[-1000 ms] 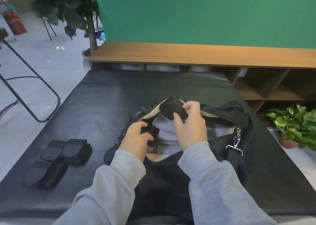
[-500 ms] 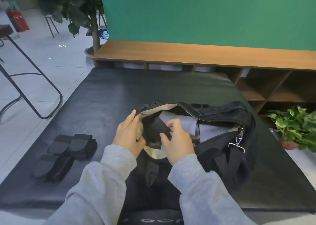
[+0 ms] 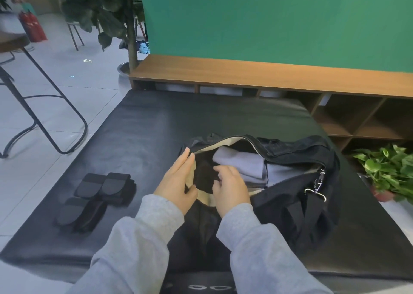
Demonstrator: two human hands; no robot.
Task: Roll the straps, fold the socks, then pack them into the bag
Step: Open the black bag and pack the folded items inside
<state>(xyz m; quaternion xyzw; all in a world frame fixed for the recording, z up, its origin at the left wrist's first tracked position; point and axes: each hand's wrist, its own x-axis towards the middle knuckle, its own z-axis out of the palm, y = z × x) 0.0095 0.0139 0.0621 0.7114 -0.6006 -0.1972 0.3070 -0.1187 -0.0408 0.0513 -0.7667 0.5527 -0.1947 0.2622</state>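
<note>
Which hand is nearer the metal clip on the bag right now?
The right hand. It sits in the bag's opening, left of the metal clip with a gap between. The left hand holds the opening's far left edge, farther away.

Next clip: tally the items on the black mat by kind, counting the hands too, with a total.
Black bag, unzipped: 1
Black folded or rolled pieces lying left of the bag, near pair and far pair: 4
Hands at the bag opening, left hand and right hand: 2
Total: 7
Light grey fabric shows inside the bag; not counted.
</note>
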